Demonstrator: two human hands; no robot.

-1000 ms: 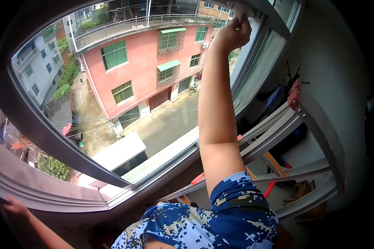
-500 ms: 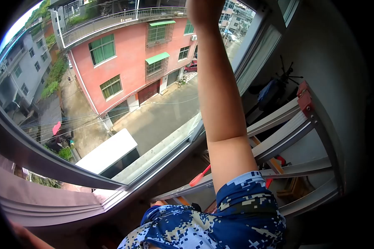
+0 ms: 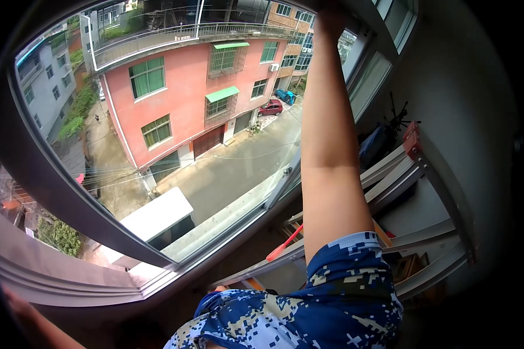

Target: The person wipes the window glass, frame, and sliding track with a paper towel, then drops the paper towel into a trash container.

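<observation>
My right arm stretches straight up along the window glass. My right hand reaches the dark upper window frame at the top edge of the view, and its fingers are cut off there. No cloth shows in it now. My left hand lies at the bottom left under the grey lower window rail, mostly lost in the dark rim, with its forearm running down beside it. My blue camouflage sleeve fills the bottom centre.
An aluminium stepladder stands at the right beneath me, with a red-handled tool by its rungs. Outside, far below, are a pink building, a street and a red car.
My right hand, which held a white cloth against the upper frame a second ago, has slid higher and to the edge of view. The view swung left, then back.
</observation>
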